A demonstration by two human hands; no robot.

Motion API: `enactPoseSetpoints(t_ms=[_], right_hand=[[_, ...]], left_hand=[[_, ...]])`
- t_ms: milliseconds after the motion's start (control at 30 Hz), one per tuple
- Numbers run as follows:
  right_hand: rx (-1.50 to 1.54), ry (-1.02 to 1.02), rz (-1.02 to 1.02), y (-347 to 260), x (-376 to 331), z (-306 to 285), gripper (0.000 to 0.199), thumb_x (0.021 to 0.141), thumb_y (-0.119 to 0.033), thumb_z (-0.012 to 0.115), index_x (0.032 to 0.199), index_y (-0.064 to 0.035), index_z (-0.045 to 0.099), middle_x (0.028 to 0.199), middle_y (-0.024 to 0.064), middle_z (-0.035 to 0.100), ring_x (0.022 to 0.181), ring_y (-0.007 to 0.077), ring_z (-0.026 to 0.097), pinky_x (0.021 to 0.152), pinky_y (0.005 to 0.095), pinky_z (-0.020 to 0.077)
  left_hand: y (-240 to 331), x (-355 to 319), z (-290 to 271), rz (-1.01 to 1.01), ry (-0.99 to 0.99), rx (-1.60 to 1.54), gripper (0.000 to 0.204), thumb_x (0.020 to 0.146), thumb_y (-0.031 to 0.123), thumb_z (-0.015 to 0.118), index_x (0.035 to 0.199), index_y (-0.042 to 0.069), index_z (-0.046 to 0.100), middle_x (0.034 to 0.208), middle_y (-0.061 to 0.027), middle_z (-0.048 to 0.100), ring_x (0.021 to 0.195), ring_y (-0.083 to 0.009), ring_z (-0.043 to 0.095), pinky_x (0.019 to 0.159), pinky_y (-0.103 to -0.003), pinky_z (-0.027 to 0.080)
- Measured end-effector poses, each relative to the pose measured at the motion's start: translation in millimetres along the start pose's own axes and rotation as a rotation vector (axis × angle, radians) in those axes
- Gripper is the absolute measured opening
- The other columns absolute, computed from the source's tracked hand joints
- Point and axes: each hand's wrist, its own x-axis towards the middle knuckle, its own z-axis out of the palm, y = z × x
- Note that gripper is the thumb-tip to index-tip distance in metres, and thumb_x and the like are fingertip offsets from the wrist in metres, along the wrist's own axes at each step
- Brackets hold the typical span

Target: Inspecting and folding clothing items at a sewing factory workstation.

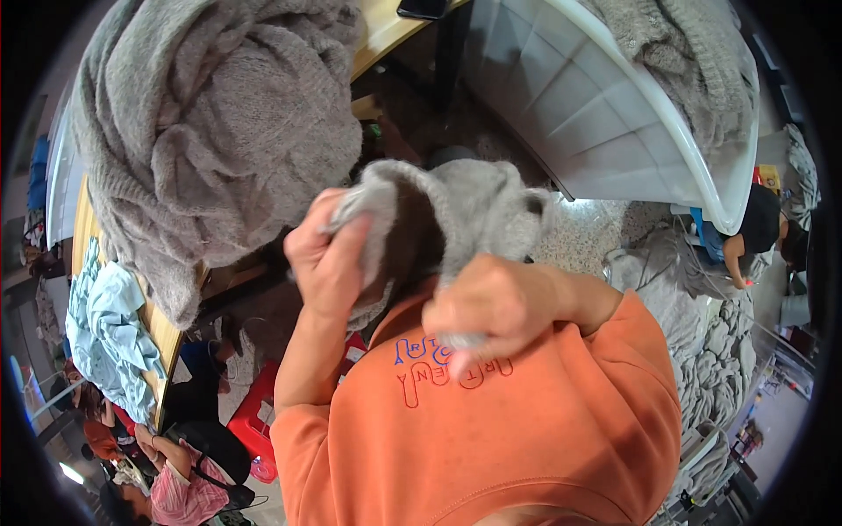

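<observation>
Left grip: the left hand point(329, 250) is closed, thumb against fingers, pinching the rim of the grey knit piece point(495, 197), probably to keep its mouth raised and spread.
Right grip: the right hand point(491, 307) is curled in and blurred; a pale grey bit by the thumb seems to be the same knit, perhaps pinched to tension the other side. How firmly, I cannot tell.
Grey knit piece: held up in front of the orange shirt point(491, 438), off the counter point(386, 31); light grey, fuzzy, softly crumpled, its mouth gaping on a dark brownish hollow.
Knit heap: a large grey knit heap point(237, 123) covers much of the counter, one fold drooping over the edge facing the person, likely kept within reach.
Pale blue cloth: the pale blue cloth point(114, 324) lies rumpled by the counter's near left corner.
White bin: the white plastic bin point(579, 105) contains more grey knits point(684, 53), presumably to keep them together.
</observation>
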Motion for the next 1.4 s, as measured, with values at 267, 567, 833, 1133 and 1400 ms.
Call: enactPoseSetpoints(t_ms=[267,567,833,1133,1400], right_hand=[[-0.128,0.487,0.332,66.4,-8.1,16.1,0.016,0.071,-0.003,0.064,0.084,0.0012,0.056,0.078,0.0070,0.054,0.067,0.0153,0.054,0.057,0.0259,0.0436],[-0.095,0.447,0.548,83.9,-11.2,25.8,0.008,0.071,-0.002,0.057,0.069,-0.0004,0.050,0.069,0.0111,0.048,0.058,0.0252,0.051,0.053,0.0345,0.0416],[0.140,0.638,0.794,83.4,-45.5,22.1,0.019,0.070,0.007,0.052,0.087,0.0018,0.056,0.083,0.0061,0.058,0.079,0.0129,0.056,0.068,0.0249,0.0452],[-0.425,0.367,0.060,70.9,-17.4,34.8,0.019,0.064,0.007,0.059,0.082,0.0014,0.055,0.085,0.0119,0.056,0.072,0.0251,0.058,0.058,0.0303,0.0489],[-0.729,0.367,-0.020,75.9,-21.6,37.2,0.022,0.058,0.001,0.058,0.079,-0.0003,0.055,0.076,0.0078,0.052,0.054,0.0193,0.051,0.044,0.0284,0.0399]], left_hand=[[-15.1,-25.6,21.7,-0.260,-0.049,-0.083,0.008,0.076,-0.003,0.056,0.083,-0.003,0.059,0.071,0.0001,0.058,0.065,-0.0035,0.050,0.057,-0.018,0.041],[-38.1,-32.5,17.0,-0.427,-0.115,-0.134,0.003,0.077,-0.001,0.057,0.079,-0.001,0.059,0.068,0.0014,0.057,0.059,-0.0035,0.049,0.051,-0.019,0.040],[-43.3,-22.6,11.9,-0.636,0.151,-0.568,0.012,0.076,-0.003,0.055,0.086,-0.002,0.060,0.078,-0.0061,0.062,0.064,-0.0097,0.057,0.057,-0.023,0.046],[-59.6,-28.3,12.7,-0.733,-0.031,-0.608,0.008,0.078,-0.001,0.053,0.082,0.000,0.060,0.075,-0.0044,0.061,0.064,-0.0087,0.056,0.058,-0.022,0.045],[-54.0,-30.8,10.2,-0.748,-0.064,-0.575,0.007,0.081,0.002,0.054,0.083,-0.001,0.060,0.075,-0.0024,0.060,0.064,-0.0070,0.053,0.058,-0.021,0.043]])
